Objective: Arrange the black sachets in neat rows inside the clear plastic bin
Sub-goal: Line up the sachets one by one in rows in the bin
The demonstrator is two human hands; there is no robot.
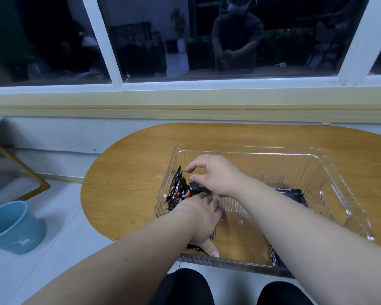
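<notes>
Sachets [178,190] bunch at nine o'clock in the bin [339,194]; your right hand [218,175] curves its fingers [196,165] apart just above them (gripping nothing), your left hand [204,219] lies flat against them.

Forearms [128,258] bare along their whole visible length. Left hand [200,219] and right hand [216,175] bare. Black trousers [185,287] over both knees, near edge.

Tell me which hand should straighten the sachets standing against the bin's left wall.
Probably the right hand: its fingers hover apart, holding nothing, right beside the standing sachets. The left hand lies lower, palm down.
</notes>
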